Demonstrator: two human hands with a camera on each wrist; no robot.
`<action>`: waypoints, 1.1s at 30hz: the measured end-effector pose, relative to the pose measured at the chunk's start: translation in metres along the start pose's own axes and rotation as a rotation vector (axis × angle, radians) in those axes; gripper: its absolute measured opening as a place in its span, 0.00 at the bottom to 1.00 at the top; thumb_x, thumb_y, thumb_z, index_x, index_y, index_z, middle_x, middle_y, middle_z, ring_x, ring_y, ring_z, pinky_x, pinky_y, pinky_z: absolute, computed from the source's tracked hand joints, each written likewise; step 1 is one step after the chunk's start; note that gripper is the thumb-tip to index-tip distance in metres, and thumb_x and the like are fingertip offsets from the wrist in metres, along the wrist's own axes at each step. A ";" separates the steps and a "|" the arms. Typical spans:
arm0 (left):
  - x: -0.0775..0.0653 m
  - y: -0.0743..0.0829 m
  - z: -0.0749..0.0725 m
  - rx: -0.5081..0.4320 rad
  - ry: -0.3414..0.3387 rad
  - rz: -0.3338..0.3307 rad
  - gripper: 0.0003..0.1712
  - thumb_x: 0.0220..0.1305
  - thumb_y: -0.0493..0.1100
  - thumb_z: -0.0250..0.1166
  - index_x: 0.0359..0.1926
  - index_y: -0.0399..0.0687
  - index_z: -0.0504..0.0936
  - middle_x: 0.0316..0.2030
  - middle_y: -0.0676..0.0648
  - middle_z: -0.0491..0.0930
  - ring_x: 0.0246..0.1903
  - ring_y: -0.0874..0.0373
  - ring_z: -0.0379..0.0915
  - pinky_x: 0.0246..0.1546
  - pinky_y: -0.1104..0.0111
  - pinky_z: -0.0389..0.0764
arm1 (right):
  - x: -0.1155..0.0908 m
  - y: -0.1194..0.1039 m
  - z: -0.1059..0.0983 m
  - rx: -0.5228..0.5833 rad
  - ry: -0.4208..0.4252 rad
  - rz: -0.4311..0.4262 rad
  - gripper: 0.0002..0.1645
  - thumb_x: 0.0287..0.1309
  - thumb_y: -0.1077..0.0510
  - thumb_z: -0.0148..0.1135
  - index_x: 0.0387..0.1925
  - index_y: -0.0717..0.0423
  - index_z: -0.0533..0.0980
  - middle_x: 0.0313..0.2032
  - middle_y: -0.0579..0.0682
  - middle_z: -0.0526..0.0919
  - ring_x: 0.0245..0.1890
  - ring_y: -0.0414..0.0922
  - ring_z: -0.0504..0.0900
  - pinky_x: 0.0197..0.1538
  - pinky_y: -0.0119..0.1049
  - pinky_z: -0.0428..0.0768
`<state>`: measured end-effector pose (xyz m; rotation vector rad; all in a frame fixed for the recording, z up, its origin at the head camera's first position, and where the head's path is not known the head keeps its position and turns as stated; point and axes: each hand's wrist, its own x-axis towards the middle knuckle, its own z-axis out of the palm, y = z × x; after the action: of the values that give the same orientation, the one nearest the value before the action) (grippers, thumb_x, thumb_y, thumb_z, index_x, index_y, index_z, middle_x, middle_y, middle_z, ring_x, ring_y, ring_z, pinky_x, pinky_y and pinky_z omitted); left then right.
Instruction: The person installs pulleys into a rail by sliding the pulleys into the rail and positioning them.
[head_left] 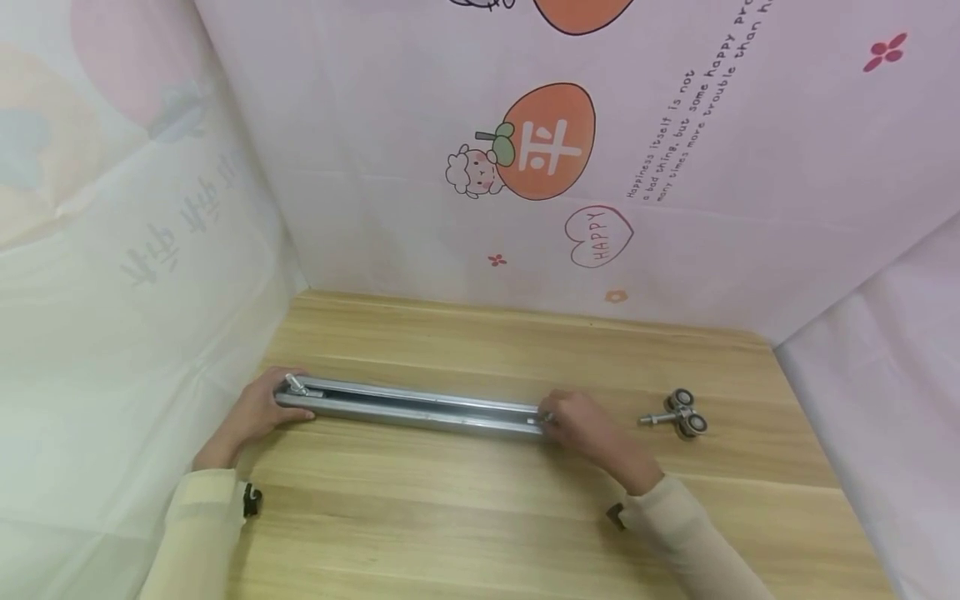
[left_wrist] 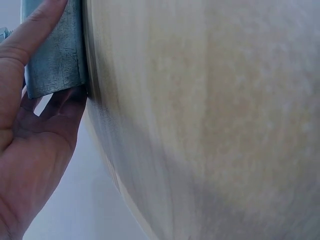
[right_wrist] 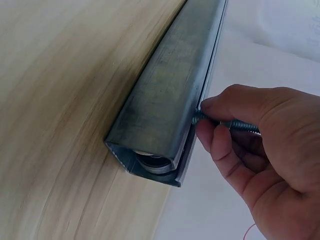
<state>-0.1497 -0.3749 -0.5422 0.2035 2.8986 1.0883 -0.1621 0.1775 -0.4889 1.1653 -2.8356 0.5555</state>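
A long silver metal channel rail (head_left: 420, 416) lies on the table with its slot facing up. My left hand (head_left: 262, 408) holds its left end, thumb along the near side and fingers around the far side. A threaded bolt (head_left: 296, 384) sticks up at a tilt from the slot there. At the right end, my right hand (head_left: 581, 427) pinches another threaded bolt (right_wrist: 244, 126) between thumb and fingers. In the right wrist view, a roller wheel (right_wrist: 156, 164) shows inside the rail's open end. The left wrist view shows the rail's end (left_wrist: 56, 62) against my fingers.
On the table to the right lies a roller trolley (head_left: 681, 414) with wheels and a threaded bolt pointing left. The wooden tabletop (head_left: 435, 517) meets a printed white cloth (head_left: 390, 208) at the back, with more cloth at both sides.
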 end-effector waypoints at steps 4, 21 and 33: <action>0.000 0.000 0.000 -0.001 0.006 0.004 0.44 0.49 0.45 0.86 0.66 0.37 0.77 0.58 0.29 0.79 0.57 0.32 0.76 0.64 0.33 0.71 | 0.003 0.000 0.003 0.002 0.011 -0.018 0.06 0.56 0.68 0.77 0.34 0.58 0.86 0.31 0.49 0.87 0.29 0.40 0.84 0.35 0.31 0.86; -0.001 -0.001 0.001 0.005 0.012 0.018 0.45 0.49 0.45 0.86 0.66 0.37 0.77 0.58 0.29 0.79 0.57 0.31 0.75 0.64 0.33 0.70 | 0.015 -0.016 0.006 0.002 -0.019 -0.016 0.05 0.60 0.68 0.74 0.38 0.59 0.86 0.34 0.51 0.88 0.33 0.43 0.87 0.38 0.31 0.88; 0.000 0.004 0.000 0.011 0.005 0.000 0.43 0.49 0.45 0.86 0.65 0.38 0.78 0.58 0.28 0.79 0.58 0.30 0.75 0.65 0.33 0.70 | 0.025 -0.021 0.010 -0.004 -0.062 -0.022 0.03 0.65 0.69 0.69 0.37 0.60 0.84 0.33 0.49 0.85 0.31 0.41 0.83 0.36 0.30 0.86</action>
<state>-0.1491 -0.3721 -0.5393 0.2013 2.9090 1.0748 -0.1645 0.1431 -0.4879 1.2323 -2.8701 0.5218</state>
